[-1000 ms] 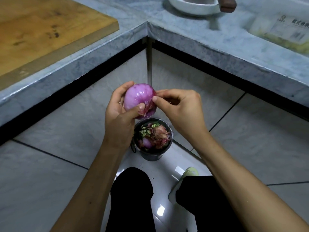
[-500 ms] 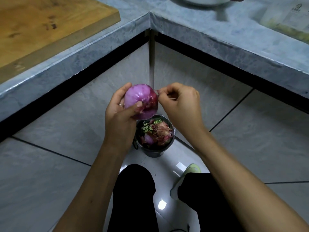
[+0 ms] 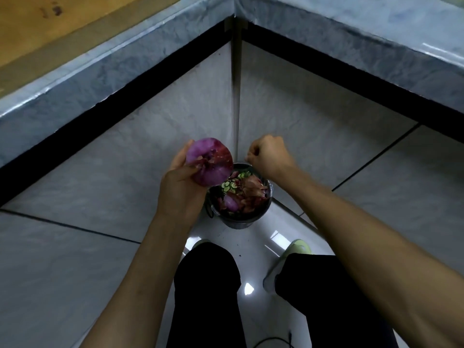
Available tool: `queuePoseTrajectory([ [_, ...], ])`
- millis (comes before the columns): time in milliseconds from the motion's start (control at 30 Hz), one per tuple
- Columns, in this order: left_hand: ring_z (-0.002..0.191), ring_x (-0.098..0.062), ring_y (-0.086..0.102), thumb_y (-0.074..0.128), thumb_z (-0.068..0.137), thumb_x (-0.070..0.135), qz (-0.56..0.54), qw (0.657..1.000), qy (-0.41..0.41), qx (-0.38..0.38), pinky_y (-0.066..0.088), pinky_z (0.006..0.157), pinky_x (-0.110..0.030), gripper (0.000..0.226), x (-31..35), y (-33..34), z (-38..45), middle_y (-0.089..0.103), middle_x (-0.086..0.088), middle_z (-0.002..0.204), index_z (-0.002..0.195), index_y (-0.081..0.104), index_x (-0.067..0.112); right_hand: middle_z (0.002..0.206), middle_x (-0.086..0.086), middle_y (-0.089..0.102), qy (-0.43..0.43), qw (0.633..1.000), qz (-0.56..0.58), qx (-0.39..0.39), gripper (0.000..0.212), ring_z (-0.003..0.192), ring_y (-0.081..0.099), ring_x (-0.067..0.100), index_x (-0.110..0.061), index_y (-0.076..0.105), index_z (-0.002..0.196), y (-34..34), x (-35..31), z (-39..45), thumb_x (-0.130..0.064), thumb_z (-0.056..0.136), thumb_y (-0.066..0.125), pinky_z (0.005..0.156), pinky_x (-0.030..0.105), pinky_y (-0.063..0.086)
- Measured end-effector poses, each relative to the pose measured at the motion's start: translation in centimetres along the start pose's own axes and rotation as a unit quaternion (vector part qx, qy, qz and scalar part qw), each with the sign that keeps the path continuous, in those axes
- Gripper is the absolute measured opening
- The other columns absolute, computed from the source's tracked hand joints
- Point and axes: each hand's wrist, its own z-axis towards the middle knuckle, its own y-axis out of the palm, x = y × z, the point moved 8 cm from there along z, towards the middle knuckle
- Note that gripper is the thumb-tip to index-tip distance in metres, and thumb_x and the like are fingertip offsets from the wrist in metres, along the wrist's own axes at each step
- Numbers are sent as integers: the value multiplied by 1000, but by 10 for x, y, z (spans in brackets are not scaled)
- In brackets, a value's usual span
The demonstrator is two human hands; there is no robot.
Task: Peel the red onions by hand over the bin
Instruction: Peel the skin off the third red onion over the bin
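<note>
Head view, mid-frame: left hand [image 3: 179, 187] grasps the red onion [image 3: 209, 162] beside the bin [image 3: 238, 221], right hand [image 3: 270, 155] clenched, contents unclear; best drop any peel over the bin, then pinch the torn skin again

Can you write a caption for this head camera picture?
Left hand holds a red onion above the scrap-filled bin.

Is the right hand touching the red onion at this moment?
Apart. In the head view, grey wall tile shows between the right hand and the red onion, which only the left hand holds.
</note>
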Motion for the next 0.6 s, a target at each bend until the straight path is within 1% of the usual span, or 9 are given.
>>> queuePoseTrajectory([
  [67,103,-23,65,54,72,0,5,1000,-13,6,59,85,-33,66,-2,-2,1,65,-11,115,137,50,4,103,14,71,-14,999,-20,-28,16,93,69,27,-8,75,91,5,0,5,-3,88,60,88,39,57],
  [133,103,-23,64,55,72,1,9,1000,-18,8,55,92,-37,60,-2,-2,0,65,-10,114,131,52,5,112,14,70,-16,999,-16,-36,23,101,67,25,-7,74,104,4,1,4,0,89,58,93,37,55],
  [233,106,-24,63,55,74,2,3,1000,-15,1,49,103,-43,54,-3,-2,-4,63,-12,117,127,55,5,96,8,74,-56,997,42,18,18,86,68,16,-7,75,97,-15,-16,-11,-6,92,57,84,34,57],
  [300,107,-25,62,55,77,4,3,1000,-4,-16,48,103,-42,48,0,3,-7,62,-14,117,125,55,4,90,0,74,-112,987,96,59,16,76,64,4,-9,76,96,-32,-37,-32,-13,94,61,78,20,55],
  [333,109,-26,61,54,79,5,5,1000,2,-22,47,105,-44,47,2,5,-9,60,-15,119,125,55,4,91,-2,74,-143,980,119,76,15,75,62,0,-10,76,99,-40,-48,-44,-15,93,63,75,11,51],
  [367,113,-29,59,54,81,6,6,1000,8,-26,45,107,-46,46,3,7,-10,58,-18,122,127,54,3,92,-3,73,-175,971,135,92,15,76,62,-1,-11,76,102,-48,-58,-57,-17,92,66,73,6,48],
  [433,119,-36,55,53,84,8,13,999,15,-32,43,109,-49,49,6,12,-14,54,-25,129,132,51,-1,93,-2,70,-238,953,144,117,17,78,64,4,-12,75,104,-60,-74,-78,-18,88,71,69,7,47],
  [533,130,-52,51,55,86,8,53,998,31,-29,43,110,-52,54,13,19,-24,50,-38,138,137,47,-8,92,1,67,-296,938,134,118,21,79,63,11,-12,76,103,-69,-89,-95,-17,83,77,63,20,54],
  [600,128,-49,55,67,80,11,84,995,49,6,46,109,-55,69,23,23,-35,54,-35,138,143,45,-7,90,2,66,-313,934,109,130,21,77,62,14,-11,77,101,-77,-95,-100,-18,82,78,61,28,56],
])
